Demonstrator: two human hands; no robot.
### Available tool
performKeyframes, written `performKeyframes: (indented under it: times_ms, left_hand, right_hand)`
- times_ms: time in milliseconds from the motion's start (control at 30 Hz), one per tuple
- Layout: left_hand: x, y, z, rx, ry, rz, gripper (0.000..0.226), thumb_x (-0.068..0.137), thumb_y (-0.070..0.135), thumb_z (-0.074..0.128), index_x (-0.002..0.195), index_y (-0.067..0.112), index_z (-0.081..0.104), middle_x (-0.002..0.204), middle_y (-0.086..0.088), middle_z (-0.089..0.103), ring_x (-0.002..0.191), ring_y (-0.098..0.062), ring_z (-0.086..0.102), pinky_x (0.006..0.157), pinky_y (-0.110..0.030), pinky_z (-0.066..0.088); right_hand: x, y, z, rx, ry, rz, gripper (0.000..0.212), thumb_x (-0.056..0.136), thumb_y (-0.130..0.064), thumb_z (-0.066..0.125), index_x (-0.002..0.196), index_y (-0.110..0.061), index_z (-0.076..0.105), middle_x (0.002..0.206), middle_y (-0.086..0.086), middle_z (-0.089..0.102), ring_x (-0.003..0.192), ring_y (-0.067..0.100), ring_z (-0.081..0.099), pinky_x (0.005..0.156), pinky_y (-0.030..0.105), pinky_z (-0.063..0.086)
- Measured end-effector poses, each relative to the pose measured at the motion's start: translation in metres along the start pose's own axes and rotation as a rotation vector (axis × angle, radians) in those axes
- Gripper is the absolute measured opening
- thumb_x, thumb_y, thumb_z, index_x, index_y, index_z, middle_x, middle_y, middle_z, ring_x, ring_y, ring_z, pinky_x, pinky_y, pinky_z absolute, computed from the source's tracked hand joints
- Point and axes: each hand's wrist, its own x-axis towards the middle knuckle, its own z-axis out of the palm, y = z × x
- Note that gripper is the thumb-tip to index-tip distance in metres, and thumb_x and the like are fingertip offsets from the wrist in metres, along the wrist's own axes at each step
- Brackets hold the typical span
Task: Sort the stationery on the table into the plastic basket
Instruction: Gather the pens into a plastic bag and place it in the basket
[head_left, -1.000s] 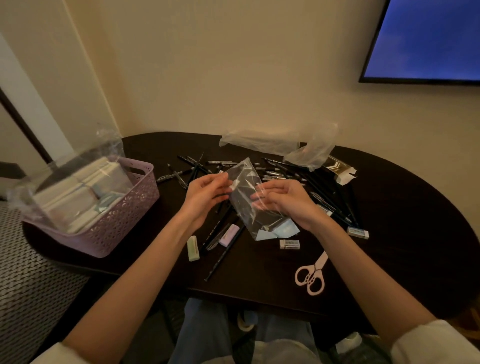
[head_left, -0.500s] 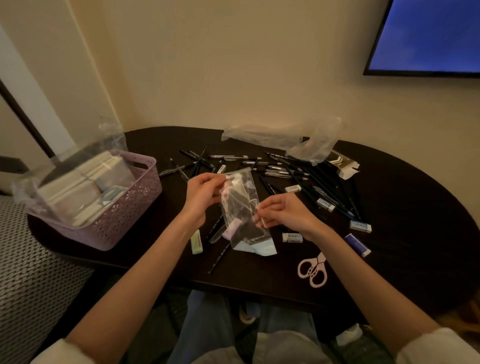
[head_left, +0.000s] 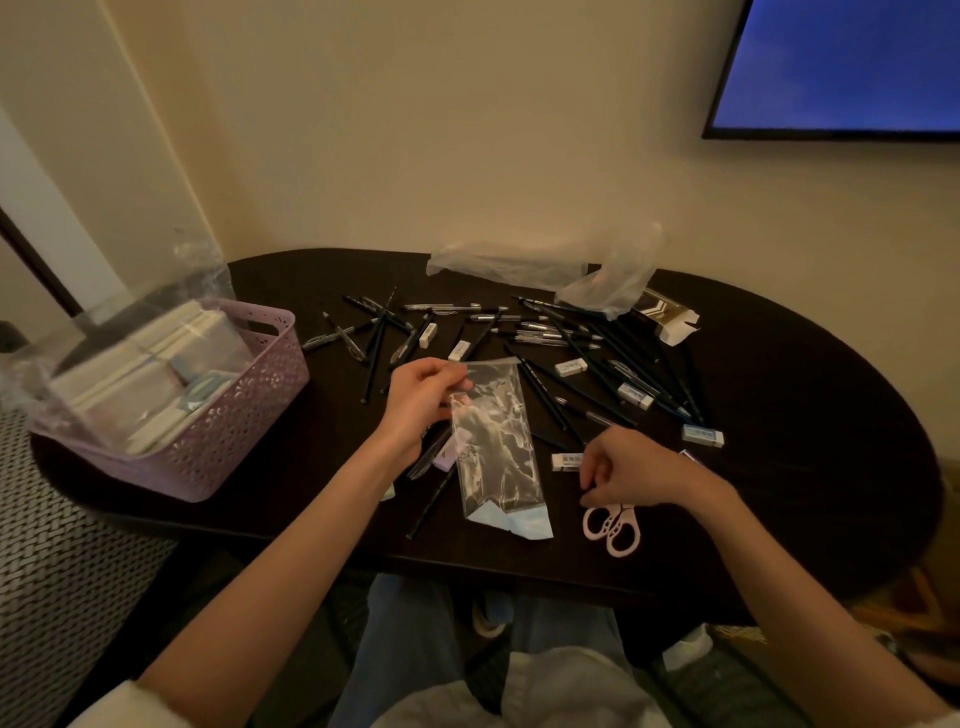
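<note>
Stationery bag (head_left: 496, 447), right of the basket (head_left: 228, 431), hangs pinched by the left hand (head_left: 421, 400); the right hand (head_left: 631, 470), loosely curled and empty, probably must fill it next.

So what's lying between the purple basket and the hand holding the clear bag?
In the head view, only bare dark table lies between the basket and the left hand gripping the bag.
</note>
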Motion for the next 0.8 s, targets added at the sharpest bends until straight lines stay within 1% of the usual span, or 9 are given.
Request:
performKeyframes:
  times_ms: [133, 233, 300, 400, 500, 533, 633, 700, 800]
  left_hand:
    - [-0.002, -0.001, 0.002, -0.006, -0.006, -0.013, 0.014, 0.094, 0.013, 0.06, 0.1, 0.002, 0.067, 0.085, -0.009, 0.067, 0.08, -0.018, 0.066, 0.062, -0.022, 0.056]
    - [-0.003, -0.001, 0.001, -0.014, -0.003, -0.038, 0.015, 0.094, 0.013, 0.06, 0.1, 0.002, 0.066, 0.082, -0.006, 0.066, 0.073, -0.014, 0.066, 0.059, -0.022, 0.055]
    - [-0.003, 0.0, -0.002, -0.015, 0.004, -0.049, 0.014, 0.094, 0.014, 0.06, 0.099, 0.003, 0.067, 0.082, -0.006, 0.067, 0.073, -0.013, 0.067, 0.061, -0.024, 0.054]
    - [-0.003, 0.001, -0.009, -0.021, 0.032, -0.038, 0.011, 0.093, 0.013, 0.06, 0.096, 0.005, 0.067, 0.082, -0.007, 0.067, 0.075, -0.014, 0.067, 0.066, -0.026, 0.055]
    - [-0.003, 0.004, -0.017, -0.045, 0.078, -0.04, 0.009, 0.092, 0.01, 0.059, 0.091, 0.006, 0.067, 0.084, -0.008, 0.067, 0.08, -0.018, 0.066, 0.077, -0.033, 0.054]
    - [-0.003, 0.005, -0.019, -0.058, 0.086, -0.041, 0.009, 0.092, 0.009, 0.059, 0.089, 0.006, 0.066, 0.085, -0.009, 0.068, 0.08, -0.019, 0.066, 0.078, -0.033, 0.054]
    - [-0.005, 0.009, -0.023, -0.086, 0.087, -0.023, 0.013, 0.091, 0.005, 0.055, 0.084, 0.006, 0.065, 0.087, -0.01, 0.068, 0.071, -0.013, 0.066, 0.067, -0.028, 0.053]
    - [-0.004, 0.011, -0.025, -0.089, 0.113, -0.019, 0.007, 0.092, 0.004, 0.056, 0.094, 0.007, 0.061, 0.091, -0.01, 0.067, 0.07, -0.012, 0.067, 0.064, -0.027, 0.054]
    - [-0.001, 0.011, -0.028, -0.057, 0.18, -0.034, 0.035, 0.089, 0.001, 0.061, 0.115, 0.014, 0.042, 0.095, -0.012, 0.069, 0.075, -0.019, 0.07, 0.064, -0.029, 0.058]
  right_hand:
    - [-0.003, -0.003, 0.0, -0.109, -0.08, -0.017, 0.015, 0.083, -0.013, 0.071, 0.095, -0.018, 0.065, 0.081, -0.008, 0.058, 0.073, 0.004, 0.057, 0.064, 0.016, 0.047]
    - [0.0, -0.008, 0.0, -0.137, -0.1, -0.037, 0.01, 0.083, -0.01, 0.07, 0.091, -0.016, 0.068, 0.08, -0.009, 0.06, 0.072, 0.003, 0.059, 0.066, 0.017, 0.05]
    - [0.004, -0.01, 0.0, -0.141, -0.114, -0.072, 0.009, 0.083, -0.01, 0.07, 0.09, -0.015, 0.07, 0.082, -0.008, 0.063, 0.074, 0.005, 0.061, 0.069, 0.019, 0.054]
    - [0.01, -0.012, -0.003, -0.136, -0.095, -0.128, 0.007, 0.081, -0.011, 0.071, 0.086, -0.016, 0.069, 0.081, -0.005, 0.064, 0.073, 0.006, 0.061, 0.067, 0.019, 0.052]
    - [0.014, -0.019, -0.013, -0.067, 0.029, -0.18, 0.01, 0.079, -0.014, 0.074, 0.085, -0.018, 0.066, 0.084, -0.005, 0.064, 0.072, 0.005, 0.059, 0.059, 0.015, 0.048]
    - [0.015, -0.024, -0.018, -0.042, 0.091, -0.199, 0.012, 0.079, -0.015, 0.074, 0.086, -0.018, 0.065, 0.084, -0.007, 0.063, 0.071, 0.005, 0.059, 0.058, 0.014, 0.047]
    - [0.02, -0.039, -0.03, 0.131, 0.281, -0.232, 0.016, 0.079, -0.012, 0.074, 0.086, -0.02, 0.061, 0.084, -0.004, 0.066, 0.074, 0.01, 0.066, 0.063, 0.021, 0.055]
    - [0.023, -0.05, -0.037, 0.245, 0.389, -0.258, 0.015, 0.08, -0.009, 0.072, 0.088, -0.018, 0.062, 0.081, -0.002, 0.068, 0.072, 0.009, 0.067, 0.063, 0.02, 0.054]
    - [0.025, -0.069, -0.048, 0.407, 0.501, -0.327, 0.011, 0.086, -0.004, 0.064, 0.093, -0.012, 0.067, 0.08, 0.004, 0.069, 0.062, 0.008, 0.066, 0.055, 0.017, 0.051]
